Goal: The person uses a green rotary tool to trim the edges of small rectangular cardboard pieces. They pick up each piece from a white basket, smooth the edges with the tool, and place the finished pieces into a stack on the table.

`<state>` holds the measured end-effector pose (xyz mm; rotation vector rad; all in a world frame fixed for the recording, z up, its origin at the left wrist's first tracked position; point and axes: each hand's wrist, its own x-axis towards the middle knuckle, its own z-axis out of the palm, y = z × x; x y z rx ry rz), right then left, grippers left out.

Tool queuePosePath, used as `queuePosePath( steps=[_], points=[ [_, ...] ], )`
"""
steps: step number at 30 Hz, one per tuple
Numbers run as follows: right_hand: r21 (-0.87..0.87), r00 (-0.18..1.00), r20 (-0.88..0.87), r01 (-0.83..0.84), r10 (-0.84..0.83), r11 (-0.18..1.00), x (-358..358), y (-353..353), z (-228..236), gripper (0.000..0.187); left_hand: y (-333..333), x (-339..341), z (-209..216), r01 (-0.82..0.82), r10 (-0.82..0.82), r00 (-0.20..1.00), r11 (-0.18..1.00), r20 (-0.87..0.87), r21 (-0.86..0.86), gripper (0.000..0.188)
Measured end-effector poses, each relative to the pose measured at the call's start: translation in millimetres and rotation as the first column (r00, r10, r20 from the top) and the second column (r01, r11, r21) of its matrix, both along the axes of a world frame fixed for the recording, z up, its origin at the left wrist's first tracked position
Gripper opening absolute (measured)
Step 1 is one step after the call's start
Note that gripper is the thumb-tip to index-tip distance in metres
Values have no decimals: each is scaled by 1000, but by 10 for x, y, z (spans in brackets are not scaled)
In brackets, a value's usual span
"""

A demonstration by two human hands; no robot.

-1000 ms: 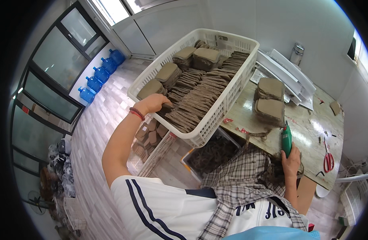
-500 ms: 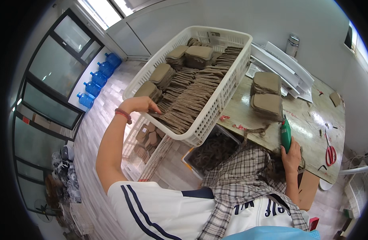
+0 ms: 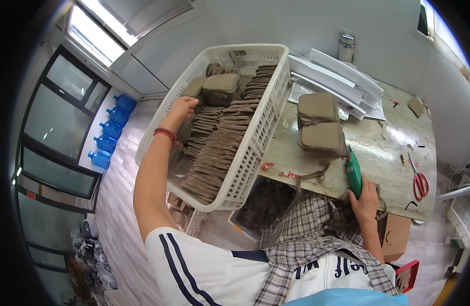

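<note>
My left hand (image 3: 182, 109) reaches over the left side of a large white plastic basket (image 3: 263, 148), its fingers curled together. Whatever is at its fingertips is too small or hidden to make out. Inside the basket, brown fuzzy-edged pads (image 3: 230, 127) stand on edge in long rows. A flat stack of the same rounded pads (image 3: 220, 83) lies at the back, near my left fingertips. My right hand (image 3: 366, 200) is closed around the lower end of a green handheld clipper (image 3: 353, 176) on the table. Two pad stacks (image 3: 320, 137) sit just beyond its tip.
Red-handled scissors (image 3: 421, 186) lie at the right of the worktable (image 3: 291, 150). White papers and trays (image 3: 342, 84) and a metal flask (image 3: 346, 47) stand behind. A dark bin of fibre clippings (image 3: 268, 204) is below the table edge. Blue water bottles (image 3: 111, 130) line the left wall.
My left hand has moved from the near part of the basket farther back along its left side. The view has shifted, while my right hand stays on the clipper.
</note>
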<state>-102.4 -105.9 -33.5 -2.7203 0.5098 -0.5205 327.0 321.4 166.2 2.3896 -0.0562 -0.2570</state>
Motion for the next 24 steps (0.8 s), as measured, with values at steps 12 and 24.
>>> queuePosePath(
  steps=[12,24],
  points=[
    [139,1000,20,11,-14,990,27,-32,131,65,-1202,1014,-28,333,-459,815,870,353,363,31],
    [205,999,23,36,-42,978,79,-90,229,62,-1644,1163,-219,495,-593,765,791,252,361,24]
  ],
)
